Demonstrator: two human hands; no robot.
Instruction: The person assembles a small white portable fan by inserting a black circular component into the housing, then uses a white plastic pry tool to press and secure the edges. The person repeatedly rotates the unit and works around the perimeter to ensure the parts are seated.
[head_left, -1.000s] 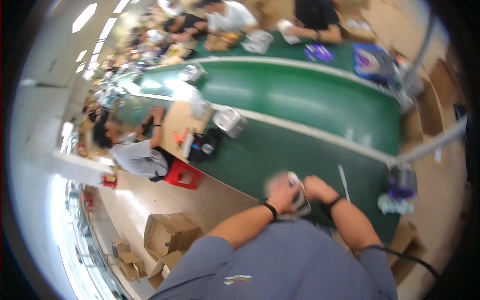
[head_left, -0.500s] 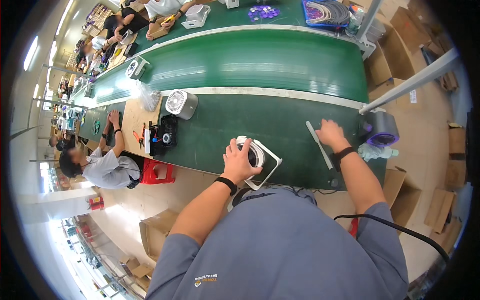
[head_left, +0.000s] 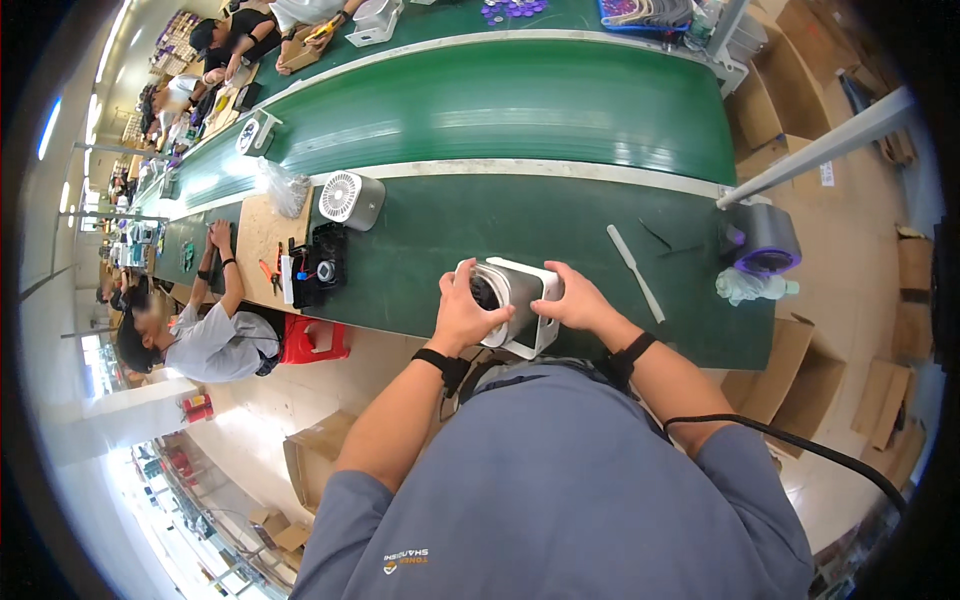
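Note:
Close to the table's front edge I hold a grey fan-like housing (head_left: 521,290) with a white frame (head_left: 527,350) around it, its round, dark-centred end toward my left. My left hand (head_left: 463,314) is wrapped round that end, thumb across its lower side. Fingers of my right hand (head_left: 580,302) grip the opposite side at the white frame. What the palms cover is hidden. Right of my right hand, a thin white stick-like tool (head_left: 637,275) lies on the green table, with dark thin strips (head_left: 656,236) beyond its far end.
A grey fan with a round white grille (head_left: 350,201) stands back left, beside a black box of parts (head_left: 322,268). At the right end are a grey drum with a purple rim (head_left: 768,240) and a clear bottle (head_left: 770,287). A conveyor (head_left: 500,100) runs behind; co-workers sit left.
My right hand has left the area by the white tool and come left onto the housing. The housing has turned, so its grey side now shows. Dark strips are uncovered on the table.

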